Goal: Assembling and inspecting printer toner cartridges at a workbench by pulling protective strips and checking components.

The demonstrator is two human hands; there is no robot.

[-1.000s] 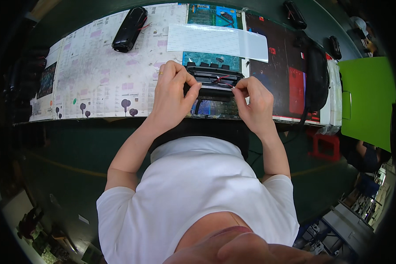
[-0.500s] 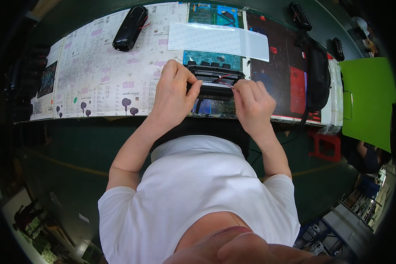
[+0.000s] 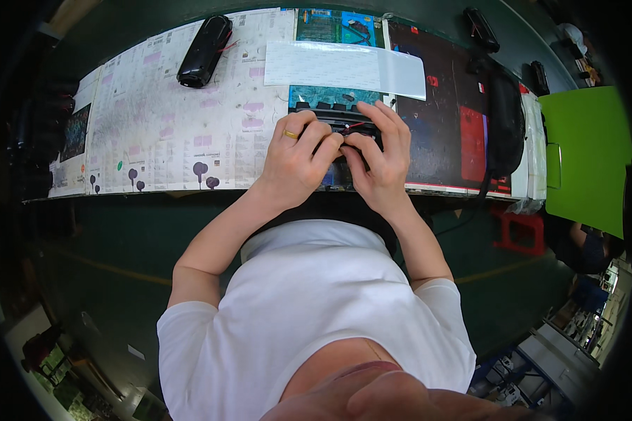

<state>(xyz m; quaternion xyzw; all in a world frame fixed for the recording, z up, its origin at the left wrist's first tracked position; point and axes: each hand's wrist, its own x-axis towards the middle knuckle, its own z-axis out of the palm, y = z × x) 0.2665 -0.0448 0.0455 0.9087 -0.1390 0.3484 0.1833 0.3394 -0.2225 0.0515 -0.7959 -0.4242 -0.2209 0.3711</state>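
Observation:
A long black plastic housing (image 3: 338, 115) lies near the table's front edge, with thin red wires (image 3: 356, 125) along its inside. My left hand (image 3: 296, 163), with a gold ring, bends its fingers down onto the housing's left and middle part. My right hand (image 3: 380, 158) grips the housing's right part; its thumb and forefinger are closed near the left fingertips, while the other fingers reach over the far edge. Whatever lies under the fingertips is hidden. Just beyond the housing is a white backing sheet (image 3: 323, 67) with a glossy right end.
A black cylindrical housing (image 3: 204, 52) with red wires lies at the far left on the printed board (image 3: 147, 98). A black pouch-like object (image 3: 505, 123) stands to the right, beside a green panel (image 3: 586, 161). Dark housings (image 3: 60, 133) line the left end. Below is a red stool (image 3: 521, 231).
My hands have come together over the housing, the right one moving left. The thin pale strip that stretched between my fingertips is now covered by them.

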